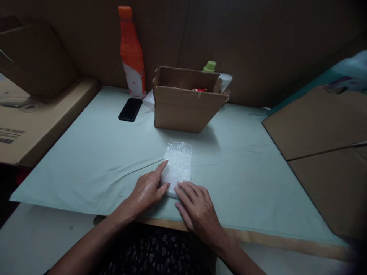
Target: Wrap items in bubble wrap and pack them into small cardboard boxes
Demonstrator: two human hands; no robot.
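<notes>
A small rectangle of clear bubble wrap (178,162) lies flat on the pale green cloth, close to the table's front edge. My left hand (148,189) rests at its left edge, index finger and thumb stretched apart and touching the plastic. Over the lower right corner of the wrap lies my right hand (197,206), fingers extended and their tips on it, the thumb held a little away. Neither hand is closed around anything. Whether something thin sits inside the bubble wrap, I cannot tell.
Behind the wrap stands an open cardboard box (183,109) with something red inside. A black phone (130,109) and a tall orange bottle (132,57) are left of it. A green-capped bottle (210,66) shows behind. Large cardboard pieces (321,126) flank the right side, a carton (48,114) the left.
</notes>
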